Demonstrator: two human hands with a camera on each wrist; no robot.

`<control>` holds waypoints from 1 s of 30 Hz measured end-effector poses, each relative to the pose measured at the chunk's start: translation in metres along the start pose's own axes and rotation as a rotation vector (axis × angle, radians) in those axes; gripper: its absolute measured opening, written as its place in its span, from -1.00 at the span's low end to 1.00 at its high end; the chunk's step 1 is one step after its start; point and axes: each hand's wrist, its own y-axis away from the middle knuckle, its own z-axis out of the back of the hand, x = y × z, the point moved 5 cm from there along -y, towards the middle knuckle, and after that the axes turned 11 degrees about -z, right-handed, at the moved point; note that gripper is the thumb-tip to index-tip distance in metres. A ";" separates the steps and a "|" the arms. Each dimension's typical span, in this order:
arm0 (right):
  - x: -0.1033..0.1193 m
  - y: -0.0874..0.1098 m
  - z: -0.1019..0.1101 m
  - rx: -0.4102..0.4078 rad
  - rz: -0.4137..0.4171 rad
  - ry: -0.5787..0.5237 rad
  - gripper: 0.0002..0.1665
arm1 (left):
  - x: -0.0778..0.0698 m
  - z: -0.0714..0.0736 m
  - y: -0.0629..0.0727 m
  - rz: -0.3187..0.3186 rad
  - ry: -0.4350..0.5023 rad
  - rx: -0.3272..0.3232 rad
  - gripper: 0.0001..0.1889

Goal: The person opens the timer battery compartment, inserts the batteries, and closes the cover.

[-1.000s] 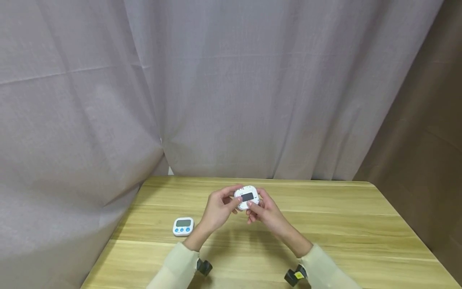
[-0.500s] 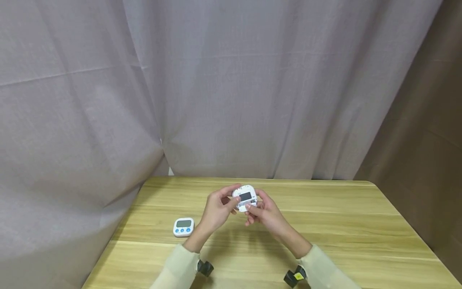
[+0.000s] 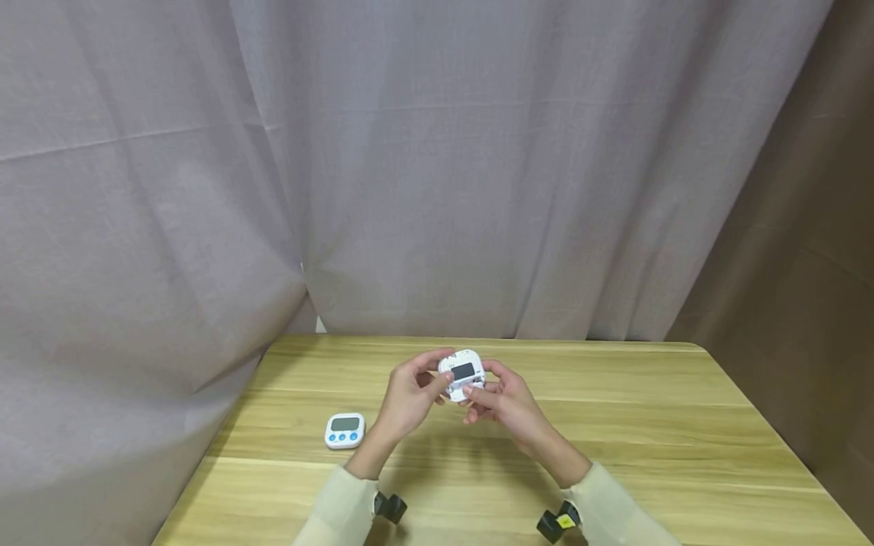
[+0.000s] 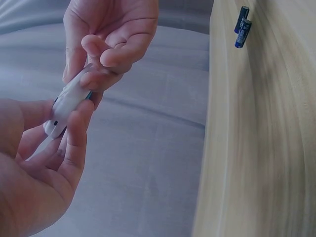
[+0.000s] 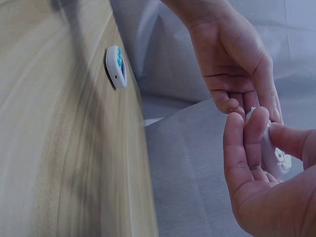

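Since a second ago, the thumb of the right hand [image 3: 508, 404] has slid toward 6 o'clock on the held timer [image 3: 462, 373], and a narrow recess [image 3: 477, 380] now shows below the dark panel [image 3: 463, 370] on its white face. That timer is held up above the bench [image 3: 655, 432], blue-buttoned side turned away. Both hands pinch it. From the timer, the left hand [image 3: 407, 396] comes in between 8 and 9 o'clock, thumb on the face and a finger along the far edge. At 4 o'clock the right hand grips with its thumb on the lower part and a finger at the side, its remaining fingers curled beneath.

At 8 o'clock from the held timer, just beside the left wrist, a second timer [image 3: 344, 431] lies on the bench, with its screen and three blue buttons facing up. Two dark batteries [image 4: 243, 33] lie on the bench near 1 o'clock in the left wrist view, close together; whether they touch I cannot tell. Grey curtain [image 3: 437, 167] hangs at 12 o'clock, past the bench's far edge.
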 end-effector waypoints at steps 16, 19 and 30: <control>-0.006 0.002 0.001 -0.006 -0.001 -0.073 -0.31 | 0.000 0.000 0.005 -0.008 0.010 -0.009 -0.59; -0.006 0.002 0.001 -0.009 -0.004 -0.081 -0.31 | 0.000 -0.001 0.005 -0.013 0.002 -0.003 -0.58; -0.006 0.002 0.006 -0.090 -0.011 -0.092 -0.35 | 0.000 -0.005 0.002 -0.025 -0.030 -0.001 -0.59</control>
